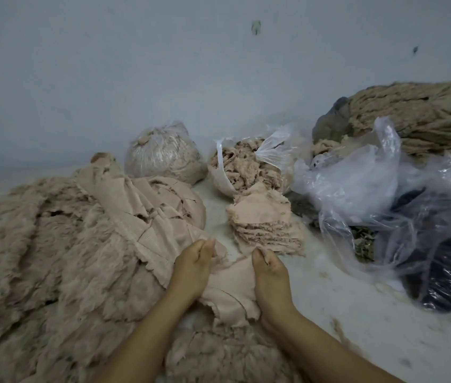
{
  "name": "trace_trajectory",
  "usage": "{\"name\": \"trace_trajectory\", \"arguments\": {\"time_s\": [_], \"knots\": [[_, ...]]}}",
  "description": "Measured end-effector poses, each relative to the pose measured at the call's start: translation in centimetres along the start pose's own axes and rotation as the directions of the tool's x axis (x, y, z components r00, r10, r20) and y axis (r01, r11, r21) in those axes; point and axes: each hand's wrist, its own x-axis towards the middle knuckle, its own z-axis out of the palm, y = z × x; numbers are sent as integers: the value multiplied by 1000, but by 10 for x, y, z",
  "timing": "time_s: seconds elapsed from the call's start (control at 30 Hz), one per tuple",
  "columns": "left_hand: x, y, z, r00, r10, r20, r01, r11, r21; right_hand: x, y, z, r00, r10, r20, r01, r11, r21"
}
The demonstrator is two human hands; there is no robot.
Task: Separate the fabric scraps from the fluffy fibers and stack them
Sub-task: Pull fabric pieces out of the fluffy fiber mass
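Observation:
A beige fabric scrap (231,288) stretches between both hands in the lower middle. My left hand (192,268) pinches its left top edge; my right hand (270,273) pinches its right top edge. Just beyond the hands lies a flat stack of similar beige scraps (264,225). A big heap of fluffy beige fibre pieces (33,258) fills the left side, with smooth-backed pieces (147,208) on top of it. More fluff (227,357) lies under my forearms.
An open clear bag of loose fluff (242,164) and a tied bag (163,153) stand at the back by the wall. Crumpled clear plastic (357,178) over dark material (448,275) sits at right, below a large tan fibre bundle (426,114). The floor (343,308) is pale.

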Motion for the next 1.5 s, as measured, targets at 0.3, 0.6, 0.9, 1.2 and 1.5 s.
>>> {"name": "trace_trajectory", "arguments": {"time_s": [0.3, 0.6, 0.9, 1.2, 1.5], "knots": [[-3, -14, -32, 978, -153, 139, 157, 987, -18, 26, -12, -29, 972, 102, -210, -93, 994, 53], [-18, 34, 22, 834, -363, 416, 552, 522, -651, 5, 3, -11, 978, 198, 60, -206, 963, 172], [-3, 25, 15, 923, -252, 291, 344, 881, -326, 4, -6, -18, 953, 85, 291, -62, 994, -89], [-10, 3, 15, 800, -315, 511, 589, 574, -569, 10, 4, -20, 994, 52, 95, -41, 993, -108], [-16, 3, 16, 822, -322, 470, 546, 681, -488, 11, 7, -19, 995, 23, 92, 1, 967, -254]]}}
